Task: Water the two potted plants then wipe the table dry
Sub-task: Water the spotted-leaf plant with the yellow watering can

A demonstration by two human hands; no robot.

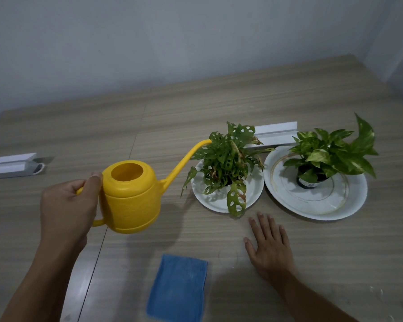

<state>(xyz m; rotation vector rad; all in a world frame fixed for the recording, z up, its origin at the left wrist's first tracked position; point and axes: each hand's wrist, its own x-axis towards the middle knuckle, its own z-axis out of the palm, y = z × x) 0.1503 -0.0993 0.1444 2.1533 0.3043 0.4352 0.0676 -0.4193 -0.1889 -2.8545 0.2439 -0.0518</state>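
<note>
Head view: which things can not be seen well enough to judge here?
- Pot of the holed-leaf plant: its own leaves hide it.
- Water level in the watering can: the opening shows only yellow inside.
- Whether water is pouring: the spout tip meets the leaves, too small to tell.
- Label on the right pot: too small to read.

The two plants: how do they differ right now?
The left plant has hole-riddled leaves, some browning; the right plant has solid green leaves with yellow streaks. The left one stands on a small plate, the right on a larger gold-ringed plate. The can spout reaches the left plant's leaves; nothing is at the right one. Both stand upright on white plates.
</note>
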